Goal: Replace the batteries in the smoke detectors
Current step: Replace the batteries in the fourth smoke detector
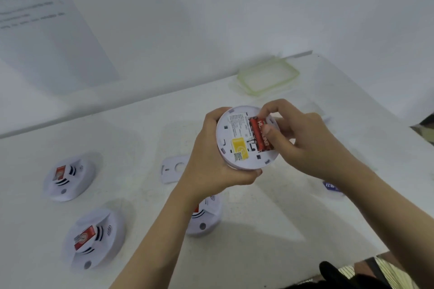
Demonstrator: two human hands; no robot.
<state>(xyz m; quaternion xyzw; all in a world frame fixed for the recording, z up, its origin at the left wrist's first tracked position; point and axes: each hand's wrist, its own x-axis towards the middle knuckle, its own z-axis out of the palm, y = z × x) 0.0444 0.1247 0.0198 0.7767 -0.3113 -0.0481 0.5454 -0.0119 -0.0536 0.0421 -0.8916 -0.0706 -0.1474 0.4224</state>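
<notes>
Four smoke detectors are in view. One, the held detector point(234, 138), is raised above the white table point(270, 246) with its back to the camera. It shows a yellow sticker, a small code label and an open battery bay. Three more sit face up on the table, each with a red label. These are a far-left detector point(68, 178), a near-left detector point(94, 239) and a third detector point(206, 218), which is partly hidden under the left wrist.

Two red batteries point(260, 138) seem to lie side by side in the bay, the right one bearing white lettering. There is one white backplate point(173, 169) lying flat just left of the left hand, and one green-rimmed lid point(267, 77) at the far side by the wall. One purple tag point(332, 187) is half covered by the right forearm.

The table's far edge meets the wall and runs up from the left towards the lid. Its right edge falls away past the right hand, and the near corner shows at the lower right. Open white surface lies between the left pair of detectors and the left forearm, and again between the two forearms out to the near edge.

The hands are close together on the same unit. The left hand point(211, 162) grips the held detector around its left and lower rim. The right hand point(305, 141) curls over the bay, with its thumb pressed on the lettered battery and the forefinger hooked at the top end.
</notes>
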